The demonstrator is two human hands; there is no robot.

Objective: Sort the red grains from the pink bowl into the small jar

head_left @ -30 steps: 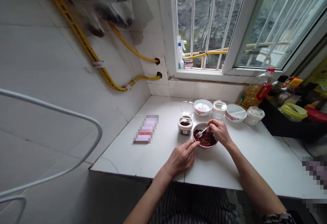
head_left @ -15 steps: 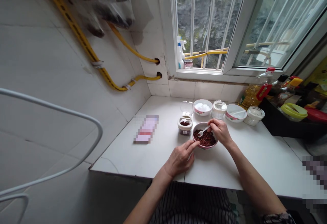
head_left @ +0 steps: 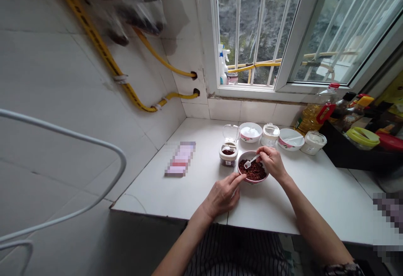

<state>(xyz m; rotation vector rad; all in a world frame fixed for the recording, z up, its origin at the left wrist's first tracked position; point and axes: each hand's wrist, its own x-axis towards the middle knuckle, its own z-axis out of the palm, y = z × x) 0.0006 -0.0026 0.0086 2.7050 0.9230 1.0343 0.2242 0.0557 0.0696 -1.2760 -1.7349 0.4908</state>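
A bowl of dark red-brown bits [head_left: 256,172] stands near the front of the white counter. My right hand [head_left: 271,161] pinches the handle of a small white spoon [head_left: 248,164], its scoop resting over the bits. At the bowl's near left rim, my left hand [head_left: 224,193] touches the edge with its fingertips; the thumb is lower and apart from the fingers. Just left of the bowl is a small jar [head_left: 228,156] with its clear lid raised and similar dark bits inside.
Behind are a bowl of white powder [head_left: 250,132], a clear-lidded jar [head_left: 270,134], another bowl [head_left: 290,139] and a second jar [head_left: 313,143]. An oil bottle [head_left: 316,110] and a black condiment box [head_left: 338,150] stand right. A blurred pink packet [head_left: 181,159] lies left.
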